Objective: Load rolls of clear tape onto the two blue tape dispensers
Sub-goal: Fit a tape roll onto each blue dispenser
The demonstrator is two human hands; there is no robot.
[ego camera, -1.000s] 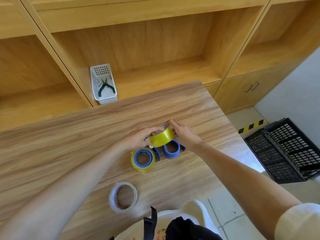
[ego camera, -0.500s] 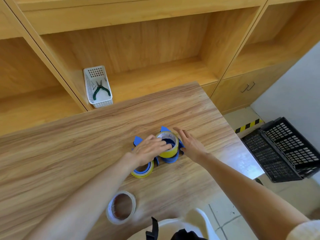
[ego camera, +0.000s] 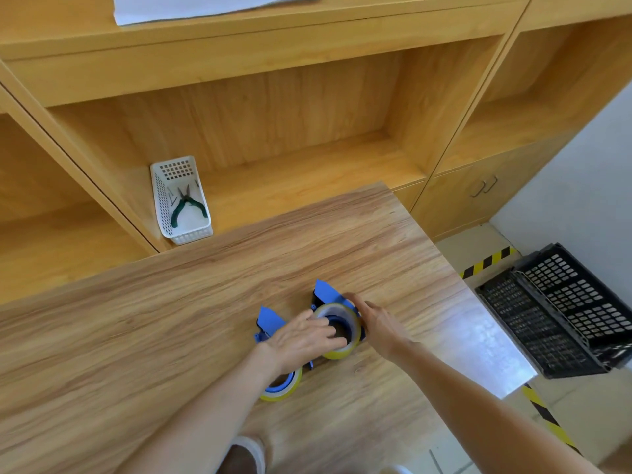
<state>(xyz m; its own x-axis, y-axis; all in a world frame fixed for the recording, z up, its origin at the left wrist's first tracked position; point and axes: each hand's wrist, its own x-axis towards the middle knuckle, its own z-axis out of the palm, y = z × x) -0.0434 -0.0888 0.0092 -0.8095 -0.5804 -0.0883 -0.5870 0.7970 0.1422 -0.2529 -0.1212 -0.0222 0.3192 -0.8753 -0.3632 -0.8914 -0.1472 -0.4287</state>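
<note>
Two blue tape dispensers lie side by side on the wooden table (ego camera: 171,336). The right dispenser (ego camera: 326,292) has a yellowish clear tape roll (ego camera: 345,350) seated on its hub. My left hand (ego camera: 304,340) presses down on that roll's left rim, fingers flat over it. My right hand (ego camera: 379,323) touches the roll's right side with fingers spread. The left dispenser (ego camera: 268,319) carries another yellowish roll (ego camera: 285,391), mostly hidden under my left wrist.
A white slotted basket (ego camera: 181,200) holding green-handled pliers (ego camera: 186,206) stands on the shelf behind the table. Black plastic crates (ego camera: 561,309) sit on the floor to the right, past the table's right edge. Paper (ego camera: 205,5) lies on the shelf top.
The roll that both hands held up has gone down onto the right dispenser. My view shifted forward, and the spare white roll near the table's front is out of view.
</note>
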